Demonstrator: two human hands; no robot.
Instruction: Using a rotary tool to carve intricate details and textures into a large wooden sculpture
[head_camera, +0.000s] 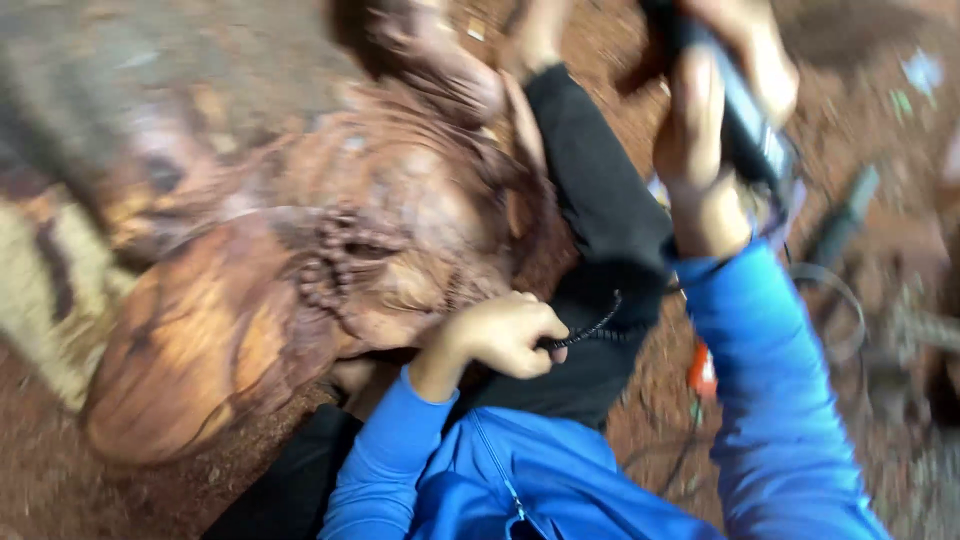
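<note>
A large brown carved wooden figure (300, 270) with a round belly and a carved bead necklace lies on its side across the left and middle of the head view. My left hand (505, 335) is closed around a dark ribbed cord (590, 328) beside the carving, over my black-trousered leg (600, 230). My right hand (715, 130), raised at the upper right, grips a dark hand-held power tool (750, 120). Both sleeves are bright blue. The picture is blurred by motion.
Reddish-brown sawdust covers the ground (60, 480) around the carving. Cables (830, 290) and a small orange object (703, 372) lie at the right. A dark tool (845, 215) rests on the ground at far right.
</note>
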